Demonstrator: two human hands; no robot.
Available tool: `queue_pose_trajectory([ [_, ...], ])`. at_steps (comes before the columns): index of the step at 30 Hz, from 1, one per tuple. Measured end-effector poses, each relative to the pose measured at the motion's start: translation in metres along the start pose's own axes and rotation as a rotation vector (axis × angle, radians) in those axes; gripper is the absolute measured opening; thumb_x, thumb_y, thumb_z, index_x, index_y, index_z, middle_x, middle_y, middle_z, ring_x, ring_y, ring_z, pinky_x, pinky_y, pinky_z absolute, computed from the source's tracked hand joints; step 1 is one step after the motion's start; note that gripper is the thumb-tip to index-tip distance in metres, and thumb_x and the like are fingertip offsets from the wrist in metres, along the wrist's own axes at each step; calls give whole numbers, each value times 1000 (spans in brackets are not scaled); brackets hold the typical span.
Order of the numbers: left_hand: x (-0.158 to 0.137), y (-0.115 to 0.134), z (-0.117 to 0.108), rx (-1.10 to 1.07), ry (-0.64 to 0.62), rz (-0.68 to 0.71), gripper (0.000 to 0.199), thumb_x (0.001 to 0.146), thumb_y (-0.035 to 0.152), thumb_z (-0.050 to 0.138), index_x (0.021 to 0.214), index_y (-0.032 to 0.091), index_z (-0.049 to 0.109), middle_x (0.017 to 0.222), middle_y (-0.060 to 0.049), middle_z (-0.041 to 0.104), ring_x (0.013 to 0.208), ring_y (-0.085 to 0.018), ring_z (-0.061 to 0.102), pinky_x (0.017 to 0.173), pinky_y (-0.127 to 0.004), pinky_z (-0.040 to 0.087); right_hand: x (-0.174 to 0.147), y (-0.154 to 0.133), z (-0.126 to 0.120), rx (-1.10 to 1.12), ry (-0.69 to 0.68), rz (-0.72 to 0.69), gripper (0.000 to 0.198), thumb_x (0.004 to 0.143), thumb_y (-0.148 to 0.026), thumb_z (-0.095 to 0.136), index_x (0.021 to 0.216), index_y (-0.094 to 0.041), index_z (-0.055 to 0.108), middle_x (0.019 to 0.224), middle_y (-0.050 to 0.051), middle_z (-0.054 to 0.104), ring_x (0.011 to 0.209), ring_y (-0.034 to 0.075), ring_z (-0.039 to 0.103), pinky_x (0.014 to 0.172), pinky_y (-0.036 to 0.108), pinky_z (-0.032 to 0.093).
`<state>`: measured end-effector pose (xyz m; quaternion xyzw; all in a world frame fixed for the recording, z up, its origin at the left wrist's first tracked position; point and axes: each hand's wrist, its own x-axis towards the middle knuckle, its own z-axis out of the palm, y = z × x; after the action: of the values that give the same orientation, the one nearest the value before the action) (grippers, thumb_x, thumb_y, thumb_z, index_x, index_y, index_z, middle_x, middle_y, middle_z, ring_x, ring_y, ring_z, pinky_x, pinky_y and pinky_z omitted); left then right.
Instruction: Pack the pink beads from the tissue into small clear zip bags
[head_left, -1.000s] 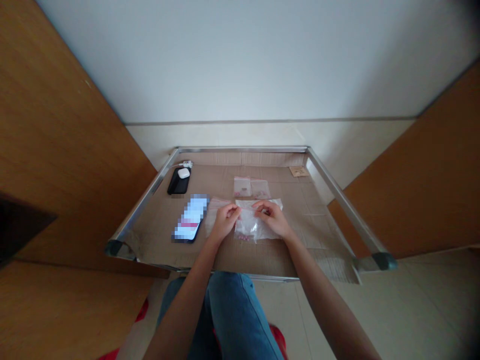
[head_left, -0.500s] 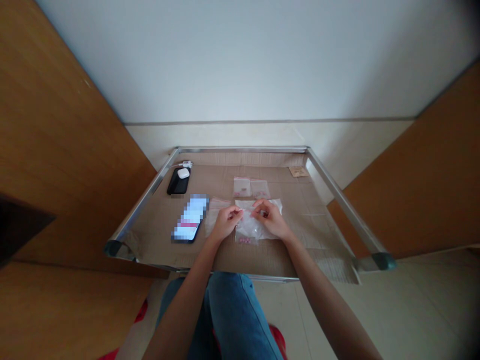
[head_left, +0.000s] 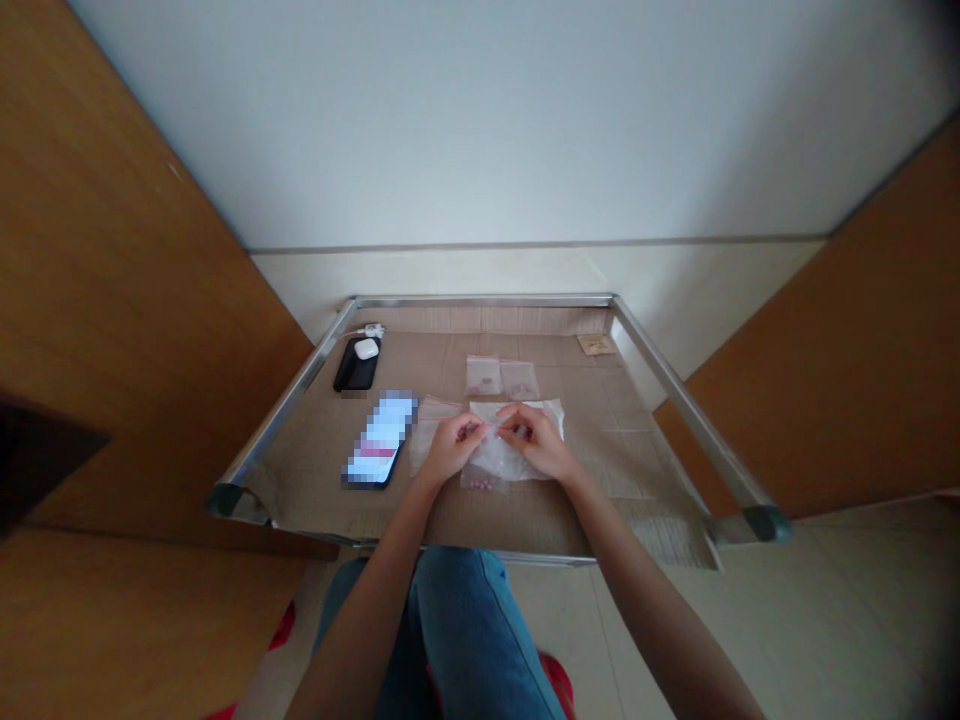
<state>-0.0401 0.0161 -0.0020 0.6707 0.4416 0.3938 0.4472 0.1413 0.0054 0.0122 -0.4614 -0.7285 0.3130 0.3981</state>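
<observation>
A small clear zip bag (head_left: 484, 472) with several pink beads (head_left: 481, 484) at its bottom hangs between my hands. My left hand (head_left: 454, 445) pinches its upper edge near the left corner. With thumb and forefinger, my right hand (head_left: 537, 440) is closed at the bag's upper right edge; the exact grip is partly hidden by the fingers. Under the bag and my right hand lies a white sheet or pouch (head_left: 556, 412). Beside my left hand are flat clear zip bags (head_left: 435, 408). Two more small bags (head_left: 484, 374) with pinkish contents lie farther back.
A phone with a lit, blurred screen (head_left: 381, 438) lies left of my hands. Behind it are a black phone-like slab (head_left: 354, 372), a white earbud case (head_left: 366, 348) and a white plug (head_left: 373, 330). Cardboard (head_left: 622, 440) covers the metal-framed table; a brown paper piece (head_left: 595, 344) lies back right.
The bag with the pink beads has shifted slightly left at its lower end. My right fingers have moved a little left along its upper edge, closer to my left hand.
</observation>
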Motion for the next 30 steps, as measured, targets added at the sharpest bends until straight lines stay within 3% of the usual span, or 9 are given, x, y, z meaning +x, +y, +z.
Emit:
queue_pose_trajectory([
  [12,-2,0,1,19,33,15,24,72,37,62,79,14,65,75,-4,66,66,-14,58,58,-22,43,-1,2,1,40,24,2,18,78,-30,58,93,-22,56,69,0,62,59,14,55,55,25,39],
  [20,-2,3,-1,10,9,23,19,72,32,61,74,13,64,70,-2,63,64,-13,57,59,-22,43,-1,2,4,-59,18,-33,22,77,-26,59,99,-22,55,76,0,66,69,16,58,65,28,39],
  [26,-2,4,0,56,0,49,20,74,32,60,74,13,64,70,-3,63,64,-13,57,59,-22,42,-1,-1,7,-57,51,-71,13,78,-22,58,90,-21,55,74,0,64,70,15,57,72,30,38],
  [30,-1,5,0,55,-35,68,19,75,31,59,77,13,66,75,-4,66,70,-15,59,64,-24,44,-1,-6,7,-171,43,-147,7,78,-20,57,84,-20,56,76,0,63,78,17,56,79,32,34],
])
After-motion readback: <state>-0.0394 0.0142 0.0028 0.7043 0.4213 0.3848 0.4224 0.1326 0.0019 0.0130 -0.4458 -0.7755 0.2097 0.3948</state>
